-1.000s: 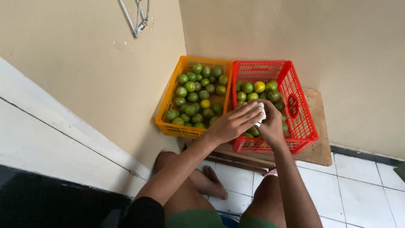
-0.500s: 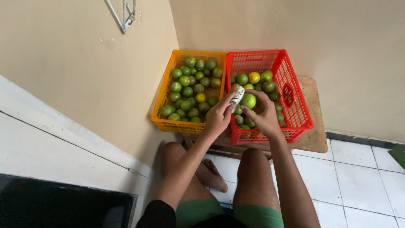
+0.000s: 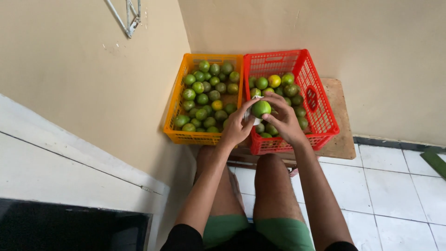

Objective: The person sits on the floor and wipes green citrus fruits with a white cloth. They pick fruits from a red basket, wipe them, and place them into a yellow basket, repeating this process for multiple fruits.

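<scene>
Now both hands — left hand (image 3: 236, 128), right hand (image 3: 284, 122) — clasp a round green lime (image 3: 261, 108), a white cloth (image 3: 251, 118) pressed against it. Wiping seems underway above the red plastic basket (image 3: 320, 104). Next calls for turning the fruit.

Looks like a plain corner of a home: bare cream walls (image 3: 83, 69) meeting at twelve o'clock, white floor tiles (image 3: 395, 186) at four, and two plastic crates (image 3: 320, 111) of green fruit on a low wooden board (image 3: 341, 121).
</scene>
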